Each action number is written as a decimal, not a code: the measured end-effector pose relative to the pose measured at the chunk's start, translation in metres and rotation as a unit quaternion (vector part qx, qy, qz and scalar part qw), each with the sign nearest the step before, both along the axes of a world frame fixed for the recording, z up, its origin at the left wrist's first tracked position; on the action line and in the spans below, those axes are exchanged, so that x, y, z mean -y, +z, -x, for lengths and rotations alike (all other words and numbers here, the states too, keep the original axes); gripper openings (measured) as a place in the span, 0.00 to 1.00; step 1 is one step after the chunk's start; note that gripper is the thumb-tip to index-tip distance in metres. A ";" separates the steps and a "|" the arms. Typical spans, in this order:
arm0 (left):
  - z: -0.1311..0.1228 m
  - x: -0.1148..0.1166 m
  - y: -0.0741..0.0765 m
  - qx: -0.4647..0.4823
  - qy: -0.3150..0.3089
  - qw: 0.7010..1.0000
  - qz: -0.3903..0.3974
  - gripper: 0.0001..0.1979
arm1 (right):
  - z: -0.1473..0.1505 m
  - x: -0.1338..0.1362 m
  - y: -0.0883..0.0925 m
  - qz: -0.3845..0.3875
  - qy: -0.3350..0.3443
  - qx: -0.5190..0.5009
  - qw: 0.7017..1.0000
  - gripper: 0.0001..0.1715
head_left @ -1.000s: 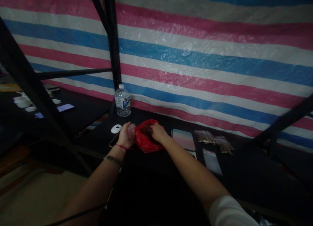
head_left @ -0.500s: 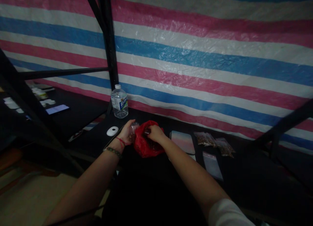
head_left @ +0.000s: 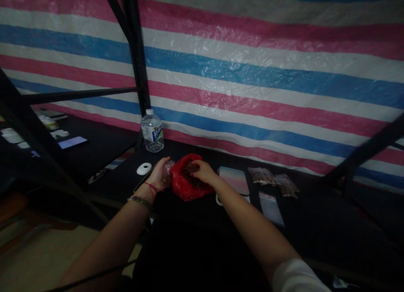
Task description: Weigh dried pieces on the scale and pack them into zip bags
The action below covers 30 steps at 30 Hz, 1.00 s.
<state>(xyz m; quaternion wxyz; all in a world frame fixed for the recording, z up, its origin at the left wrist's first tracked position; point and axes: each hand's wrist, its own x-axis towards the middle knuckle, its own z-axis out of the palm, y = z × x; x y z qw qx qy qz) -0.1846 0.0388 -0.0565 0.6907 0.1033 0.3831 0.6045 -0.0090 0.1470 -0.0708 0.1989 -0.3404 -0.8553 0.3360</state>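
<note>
A red plastic bag (head_left: 186, 191) stands with its mouth spread on the black table, small dark brown pieces (head_left: 194, 180) inside it. My right hand (head_left: 203, 173) reaches over its rim, fingers drawn together at the pieces; whatever they pinch is too small to make out. Just left of the red bag, my left hand (head_left: 160, 174) grips a small clear plastic bag (head_left: 168, 168), its side close against the red one. The contents of the clear bag are hard to see.
Right of the red bag lie a pastel tablet-like slab (head_left: 234, 180), filled clear bags (head_left: 261, 175) of brown pieces and a flat clear bag (head_left: 271, 208). A plastic bottle (head_left: 152, 132) and a white round object (head_left: 144, 168) stand at left, near a black metal post (head_left: 139, 65).
My right hand has drawn slightly back and up in the red bag, showing more of the brown pieces. My left hand still holds the clear bag; the view has shifted slightly.
</note>
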 end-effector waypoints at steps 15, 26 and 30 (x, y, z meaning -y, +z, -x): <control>-0.027 0.031 0.004 -0.004 0.014 1.000 0.018 0.19 | -0.021 0.025 0.012 -0.168 0.097 0.202 0.960 0.16; -0.041 0.031 -0.006 0.043 0.039 0.995 -0.078 0.19 | -0.008 0.022 -0.004 -0.026 0.075 0.090 0.993 0.19; -0.045 0.023 -0.014 0.021 0.068 0.995 -0.076 0.18 | -0.011 0.023 -0.010 0.024 0.071 0.029 0.997 0.19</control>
